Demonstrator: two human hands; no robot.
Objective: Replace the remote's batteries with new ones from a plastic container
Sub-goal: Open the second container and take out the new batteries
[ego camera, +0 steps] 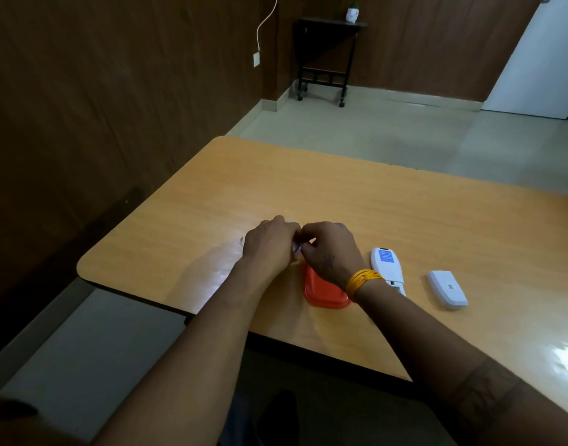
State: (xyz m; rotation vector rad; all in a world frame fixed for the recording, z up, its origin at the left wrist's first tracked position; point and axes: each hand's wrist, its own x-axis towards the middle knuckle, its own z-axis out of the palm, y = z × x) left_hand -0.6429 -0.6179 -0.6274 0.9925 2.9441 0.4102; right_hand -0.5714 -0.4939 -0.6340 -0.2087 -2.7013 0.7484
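Observation:
My left hand (pixel 269 244) is curled over a clear plastic container (pixel 241 240), of which only a faint edge shows on the table. My right hand (pixel 329 249) meets it fingertip to fingertip and pinches a small white-and-blue thing (pixel 296 248) that looks like a battery, mostly hidden by the fingers. The container's orange lid (pixel 324 292) lies flat under my right wrist. The white remote (pixel 387 267) lies face down to the right, its battery bay open at the near end. Its white battery cover (pixel 447 289) lies further right.
The wooden table (pixel 388 207) has a rounded corner at the left and its front edge close to me. Beyond it are a tiled floor, brown wall panels and a small dark side table (pixel 324 59) with a white pot.

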